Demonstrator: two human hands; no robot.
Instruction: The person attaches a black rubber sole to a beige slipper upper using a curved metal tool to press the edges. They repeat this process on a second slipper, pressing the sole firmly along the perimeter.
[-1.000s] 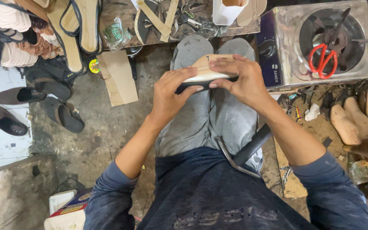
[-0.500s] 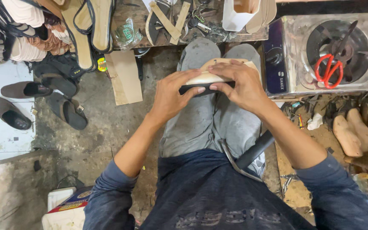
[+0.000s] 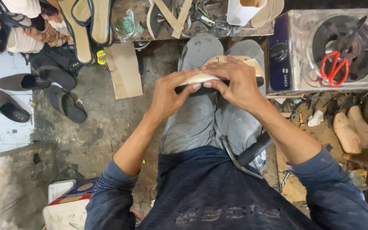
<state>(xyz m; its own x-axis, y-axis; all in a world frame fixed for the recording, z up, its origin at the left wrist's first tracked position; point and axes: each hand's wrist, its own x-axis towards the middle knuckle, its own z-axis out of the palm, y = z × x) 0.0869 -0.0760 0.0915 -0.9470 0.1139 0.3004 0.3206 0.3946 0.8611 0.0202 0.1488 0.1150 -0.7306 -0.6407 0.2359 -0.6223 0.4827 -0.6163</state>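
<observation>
A pale shoe sole (image 3: 201, 78) with a dark underside is held over the knees, just above the middle of the frame. It is gripped from both sides: the left hand (image 3: 169, 94) is curled around its left end, with the thumb laid along the top edge, and the right hand (image 3: 237, 83) is closed over its right part, fingers pressed down on the pale surface. Both hands are shut on the sole and meet at its middle, fingertips almost touching. A second tan piece (image 3: 252, 64) is seen just behind the right hand, lying on the grey trousers (image 3: 196, 123).

At the upper right of the frame a metal stove (image 3: 294, 72) is seen, and red-handled scissors (image 3: 334, 67) are laid on its burner. Below the stove, at the right edge, pale wooden shoe lasts (image 3: 346, 133) are stood on the dirty floor (image 3: 103, 127). Across the top of the frame a cluttered bench (image 3: 218, 29) is loaded with straps and soles. A piece of cardboard (image 3: 124, 70) is leaned below it. At the upper left, dark sandals (image 3: 67, 104) are scattered on the floor. A dark-handled tool (image 3: 252, 153) is rested against the right thigh, near the blue shirt (image 3: 218, 191).
</observation>
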